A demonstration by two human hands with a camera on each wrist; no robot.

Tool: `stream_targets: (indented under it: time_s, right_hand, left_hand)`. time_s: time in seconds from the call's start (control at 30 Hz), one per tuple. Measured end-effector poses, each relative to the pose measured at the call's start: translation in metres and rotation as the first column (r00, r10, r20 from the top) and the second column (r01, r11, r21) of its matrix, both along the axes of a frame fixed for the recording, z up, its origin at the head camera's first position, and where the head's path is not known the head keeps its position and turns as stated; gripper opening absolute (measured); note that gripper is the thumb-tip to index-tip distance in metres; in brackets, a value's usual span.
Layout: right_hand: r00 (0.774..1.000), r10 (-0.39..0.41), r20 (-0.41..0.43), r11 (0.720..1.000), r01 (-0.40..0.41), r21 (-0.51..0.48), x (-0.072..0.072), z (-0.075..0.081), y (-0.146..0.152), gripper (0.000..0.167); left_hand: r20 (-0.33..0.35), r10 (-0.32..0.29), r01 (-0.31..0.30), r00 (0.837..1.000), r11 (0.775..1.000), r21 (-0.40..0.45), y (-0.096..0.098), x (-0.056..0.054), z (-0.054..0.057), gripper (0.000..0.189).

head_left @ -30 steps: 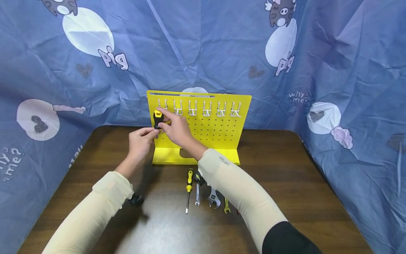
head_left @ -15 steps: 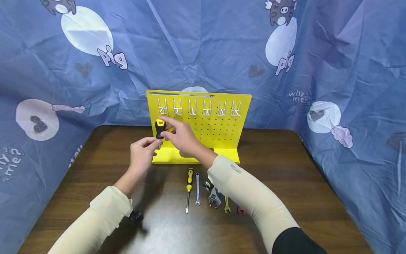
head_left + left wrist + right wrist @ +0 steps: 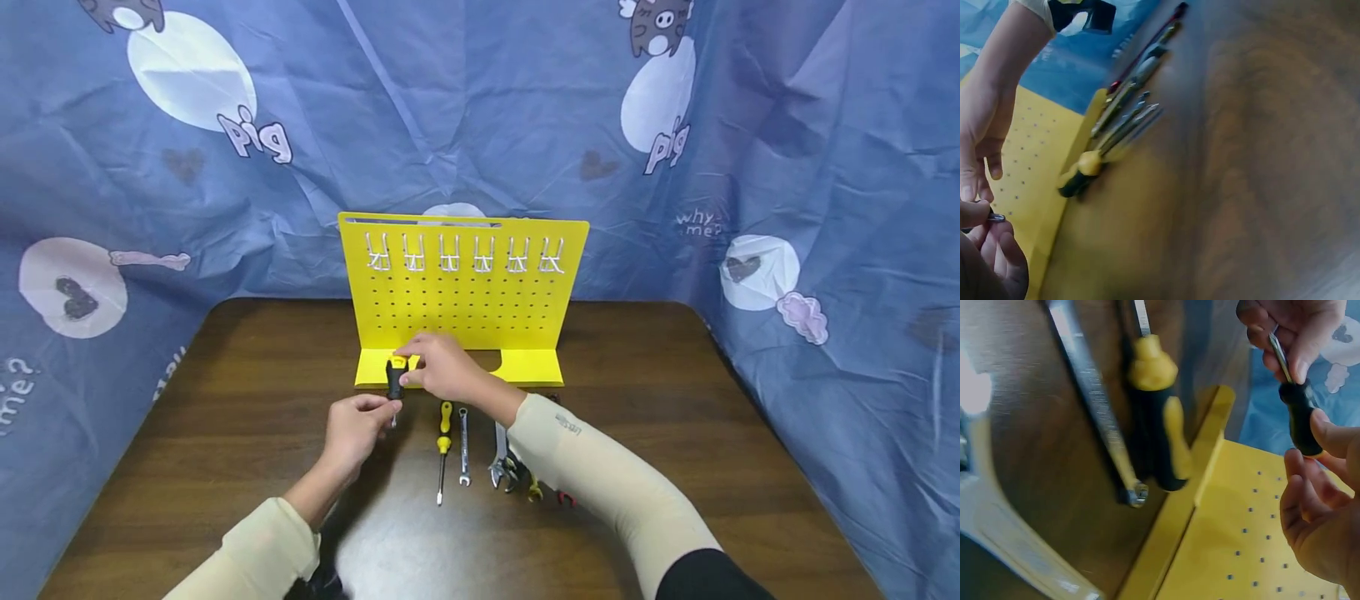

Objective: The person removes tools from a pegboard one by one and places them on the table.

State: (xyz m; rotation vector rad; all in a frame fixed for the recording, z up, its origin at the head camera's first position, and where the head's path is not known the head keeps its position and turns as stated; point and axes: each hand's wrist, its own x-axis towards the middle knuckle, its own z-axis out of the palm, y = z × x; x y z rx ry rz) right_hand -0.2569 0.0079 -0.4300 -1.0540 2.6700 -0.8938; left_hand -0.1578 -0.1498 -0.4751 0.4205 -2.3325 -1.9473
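Both hands hold a short screwdriver with a black and yellow handle, above the table just in front of the yellow pegboard. The left hand pinches its metal shaft between thumb and fingers. The right hand grips the handle with thumb and fingertips, its index finger near the yellow end. The right wrist view shows the black handle between the right thumb and fingers, the shaft running up into the left hand. In the left wrist view only the shaft's tip shows clearly.
On the table lie a longer yellow-black screwdriver, a combination wrench, an adjustable wrench, a yellow wrench and a red-ended tool, partly under the right forearm. White hooks line the pegboard's upper part.
Both hands have brought the short screwdriver down and slightly right, from the pegboard's left side near the hooks to just before its base. The grip of both hands looks the same.
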Motion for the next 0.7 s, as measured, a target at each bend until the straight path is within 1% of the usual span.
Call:
stream_targets:
  time_s: [0.1,0.2,0.27,0.37,0.43,0.5,0.53,0.63,0.67,0.7]
  right_hand:
    - [1.0,0.024,0.009,0.998,-0.024,0.06,0.001,-0.008,0.002,0.042]
    - [0.999,0.03,0.017,0.994,-0.031,0.108,0.002,-0.015,0.003,0.04]
    - [0.999,0.035,0.017,0.99,-0.037,0.138,0.002,-0.019,0.002,0.039]
    - [0.998,0.053,0.039,0.985,-0.059,0.164,0.002,-0.029,0.001,0.031]
    - [0.996,0.064,0.061,0.983,-0.074,0.17,0.001,-0.036,0.001,0.025]
    - [0.995,0.067,0.081,0.982,-0.08,0.172,0.001,-0.042,0.002,0.019]
    - [0.995,0.066,0.08,0.981,-0.08,0.176,0.0,-0.044,0.001,0.017]
    - [0.996,0.054,0.069,0.979,-0.066,0.191,0.001,-0.047,0.0,0.017]
    - [0.997,0.054,0.063,0.978,-0.066,0.2,0.001,-0.048,0.0,0.017]
    - [0.997,0.058,0.054,0.975,-0.068,0.212,0.001,-0.049,-0.001,0.017]
  left_hand:
    - [0.028,0.004,-0.003,1.0,0.999,-0.038,0.003,0.006,-0.009,0.019]
    - [0.052,0.002,0.002,0.999,0.997,-0.075,0.004,0.009,-0.014,0.017]
    - [0.074,-0.011,0.018,0.997,0.995,-0.101,0.004,0.009,-0.017,0.017]
    - [0.107,-0.034,0.049,0.994,0.988,-0.144,0.005,0.011,-0.02,0.016]
    - [0.126,-0.044,0.068,0.991,0.978,-0.197,0.006,0.012,-0.022,0.017]
    - [0.129,-0.048,0.083,0.991,0.957,-0.278,0.007,0.012,-0.024,0.018]
    - [0.128,-0.049,0.088,0.991,0.943,-0.322,0.007,0.012,-0.024,0.019]
    - [0.108,-0.051,0.095,0.993,0.884,-0.457,0.009,0.012,-0.025,0.022]
    - [0.102,-0.051,0.095,0.994,0.865,-0.493,0.009,0.012,-0.026,0.023]
    - [0.101,-0.05,0.095,0.994,0.85,-0.518,0.009,0.012,-0.027,0.023]
